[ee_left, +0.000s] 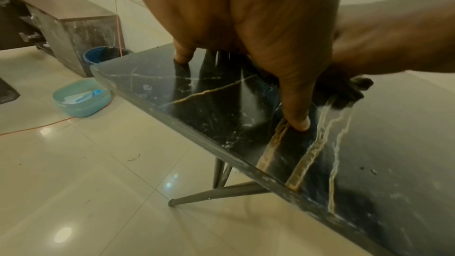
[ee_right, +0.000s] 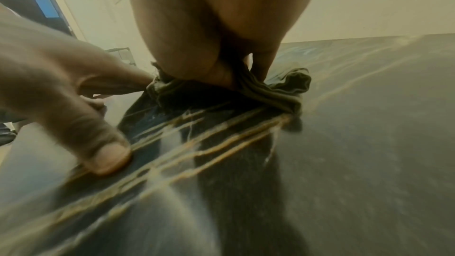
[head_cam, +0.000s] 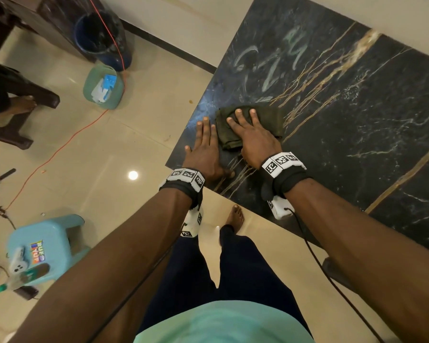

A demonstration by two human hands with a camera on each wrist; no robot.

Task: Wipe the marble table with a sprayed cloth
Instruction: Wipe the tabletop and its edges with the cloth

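Observation:
A folded dark green cloth (head_cam: 265,120) lies on the black marble table (head_cam: 357,107) near its left corner. My right hand (head_cam: 253,134) lies flat on the cloth with straight fingers and presses it down; in the right wrist view the cloth (ee_right: 273,92) bunches under my palm. My left hand (head_cam: 204,147) rests flat on the bare marble just left of the cloth, fingers straight, its thumb (ee_left: 298,116) touching the top near a gold vein. Pale wet smears (head_cam: 270,63) streak the marble beyond the cloth.
The table's left edge (ee_left: 187,124) drops to a tiled floor, with metal legs (ee_left: 221,192) below. On the floor are a teal basin (head_cam: 103,86), a blue bucket (head_cam: 99,38), an orange cable (head_cam: 60,149) and a blue stool (head_cam: 45,246) with a spray bottle (head_cam: 22,276).

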